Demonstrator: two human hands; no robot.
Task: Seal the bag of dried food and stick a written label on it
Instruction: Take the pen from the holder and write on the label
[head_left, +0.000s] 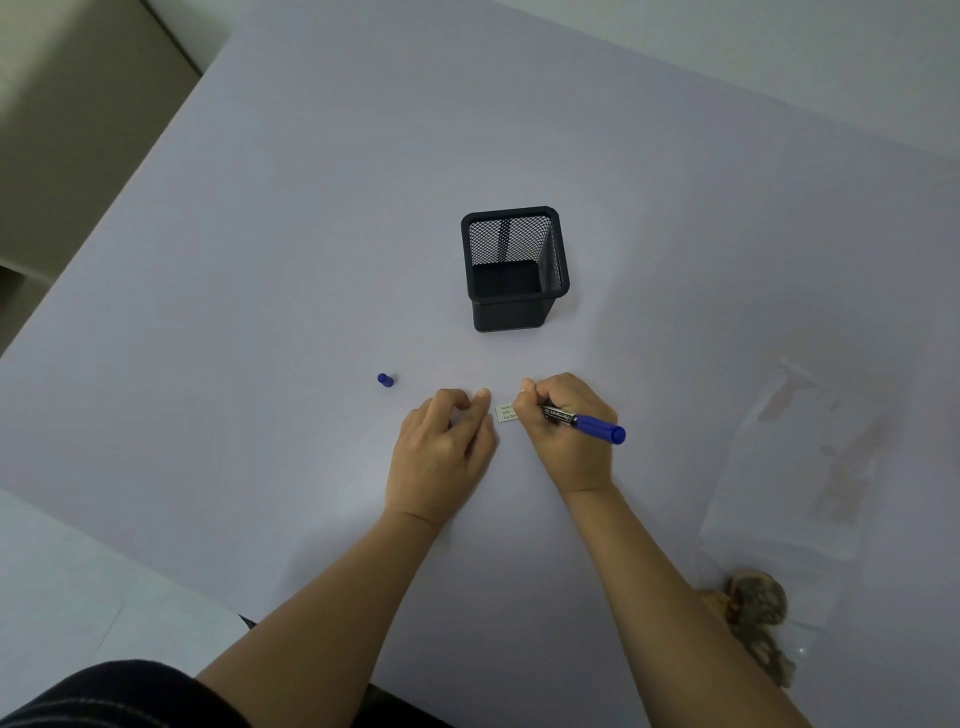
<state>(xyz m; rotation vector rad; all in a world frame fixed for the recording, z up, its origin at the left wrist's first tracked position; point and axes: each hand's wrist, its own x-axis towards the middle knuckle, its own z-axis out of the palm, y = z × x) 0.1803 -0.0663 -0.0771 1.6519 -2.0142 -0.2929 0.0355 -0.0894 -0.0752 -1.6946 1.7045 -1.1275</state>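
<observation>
The right hand (563, 434) grips a blue marker (587, 423), its tip hidden over the small label (505, 414) lying flat on the table (260, 260). The left hand (447, 452) rests just left of the label with its fingers curled. I cannot tell if it touches the label. 1 cap (385, 380) lies farther left. The clear bag (800, 467) lies well to the right.

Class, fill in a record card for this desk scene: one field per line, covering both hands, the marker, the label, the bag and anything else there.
Right hand: grips the blue marker, writing end toward the label
Label: small, printed, flat between the hands
Left hand: fingers curled, beside the label; contact unclear
Marker cap: off, left of the hands
Pen holder: black mesh, upright
Bag: clear, lying at right; dried food at its near end; seal unclear
</observation>
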